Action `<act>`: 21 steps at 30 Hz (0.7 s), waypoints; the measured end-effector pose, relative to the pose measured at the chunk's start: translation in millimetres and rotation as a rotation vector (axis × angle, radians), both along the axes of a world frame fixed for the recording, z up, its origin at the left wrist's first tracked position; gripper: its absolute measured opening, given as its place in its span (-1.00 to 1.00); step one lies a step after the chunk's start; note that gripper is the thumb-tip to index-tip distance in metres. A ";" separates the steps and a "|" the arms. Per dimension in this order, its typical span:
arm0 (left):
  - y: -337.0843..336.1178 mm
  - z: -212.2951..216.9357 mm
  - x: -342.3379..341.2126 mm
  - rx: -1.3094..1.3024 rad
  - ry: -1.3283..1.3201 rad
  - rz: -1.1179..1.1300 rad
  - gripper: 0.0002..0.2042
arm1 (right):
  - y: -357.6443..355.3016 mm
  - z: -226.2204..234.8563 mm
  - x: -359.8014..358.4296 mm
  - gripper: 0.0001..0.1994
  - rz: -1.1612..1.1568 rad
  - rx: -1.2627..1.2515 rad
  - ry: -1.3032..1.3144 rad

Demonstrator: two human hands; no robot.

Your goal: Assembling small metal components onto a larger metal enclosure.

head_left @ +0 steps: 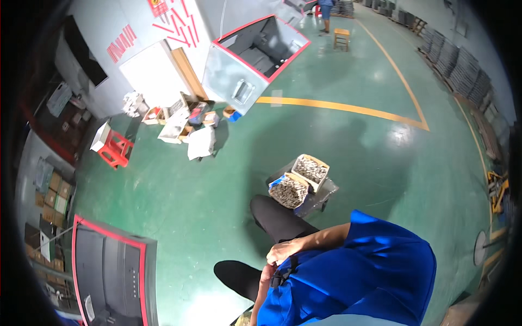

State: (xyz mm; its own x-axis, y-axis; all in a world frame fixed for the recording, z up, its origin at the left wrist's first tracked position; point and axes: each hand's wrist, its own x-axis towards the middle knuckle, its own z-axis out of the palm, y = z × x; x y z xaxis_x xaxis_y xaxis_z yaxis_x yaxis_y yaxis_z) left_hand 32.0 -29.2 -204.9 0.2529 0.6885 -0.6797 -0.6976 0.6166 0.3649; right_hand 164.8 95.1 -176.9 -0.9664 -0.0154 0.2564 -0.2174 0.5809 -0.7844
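Open green floor point(380, 157) is seen ahead and to the right; passage forward is blocked by two screw-filled boxes point(299, 182) on a low stool point(323, 196).

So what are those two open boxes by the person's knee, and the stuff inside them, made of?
The two tan open boxes look like plain matt corrugated cardboard, with folded flaps. The small grey pieces heaped inside glint slightly, so probably metal, but they are too small to tell. The low grey stand beneath looks like dull metal.
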 end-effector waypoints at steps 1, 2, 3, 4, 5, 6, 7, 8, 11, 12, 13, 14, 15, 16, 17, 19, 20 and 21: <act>1.0 0.7 -1.6 -0.005 0.004 0.003 -0.75 | 1.5 -0.9 -3.0 -0.86 0.005 -0.006 -0.011; 1.7 1.1 -1.7 -0.007 0.003 -0.001 -0.75 | 3.0 -2.0 -2.2 -0.85 -0.010 -0.016 -0.018; 2.4 0.9 -0.1 -0.010 -0.003 -0.011 -0.75 | 4.0 -3.2 -0.8 -0.84 -0.024 -0.027 -0.026; 1.9 1.1 0.3 -0.013 -0.006 -0.015 -0.75 | 3.2 -5.9 -2.0 -0.84 -0.031 -0.040 -0.030; 3.4 0.8 0.9 -0.013 -0.002 -0.020 -0.75 | 3.6 -8.6 -2.6 -0.83 -0.039 -0.066 -0.025; 3.3 0.6 2.3 -0.012 -0.002 -0.026 -0.75 | 4.8 -11.3 -2.8 -0.83 -0.046 -0.093 -0.020; 2.7 0.1 2.9 -0.014 -0.007 -0.034 -0.75 | 5.0 -14.8 -1.2 -0.83 -0.058 -0.120 -0.017; 0.3 -0.2 0.7 -0.020 -0.004 -0.025 -0.75 | 4.4 1.7 -1.0 -0.82 -0.043 -0.113 -0.033; -2.5 0.7 2.2 -0.029 -0.010 -0.024 -0.76 | 5.1 20.8 5.0 -0.81 -0.029 -0.096 -0.087; -1.9 1.4 3.4 -0.029 -0.011 -0.027 -0.76 | 5.3 14.9 2.5 -0.81 -0.031 -0.097 -0.103; -1.1 2.1 4.8 -0.033 -0.015 -0.032 -0.76 | 4.8 12.5 1.3 -0.81 -0.036 -0.099 -0.118; -1.1 2.9 6.1 -0.040 -0.018 -0.034 -0.76 | 4.3 9.9 1.3 -0.81 -0.050 -0.085 -0.100; -0.8 3.6 7.7 -0.050 -0.022 -0.038 -0.76 | 4.3 7.3 1.4 -0.81 -0.063 -0.072 -0.082; -0.6 3.5 8.0 -0.055 -0.025 -0.039 -0.76 | 4.3 8.1 1.5 -0.81 -0.077 -0.059 -0.062; 0.9 8.2 10.2 -0.082 -0.035 -0.039 -0.76 | 4.2 8.7 2.2 -0.80 -0.090 -0.051 -0.071; -1.0 0.3 7.1 -0.006 -0.002 -0.059 -0.76 | 4.1 11.7 3.0 -0.80 -0.111 -0.038 -0.088; -1.0 -2.6 4.4 0.036 0.020 -0.066 -0.76 | 3.5 14.1 2.8 -0.77 -0.127 -0.017 -0.111; -0.9 -5.4 1.8 0.081 0.050 -0.075 -0.76 | 3.1 16.4 1.8 -0.76 -0.165 -0.032 -0.128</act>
State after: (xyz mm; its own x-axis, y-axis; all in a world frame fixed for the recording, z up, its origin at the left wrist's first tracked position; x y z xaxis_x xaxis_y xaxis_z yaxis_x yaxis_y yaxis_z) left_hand 33.8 -30.1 -210.3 0.2733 0.7218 -0.6358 -0.6305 0.6337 0.4483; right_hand 166.6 98.3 -160.5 -0.9799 0.1520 0.1294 -0.0189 0.5746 -0.8182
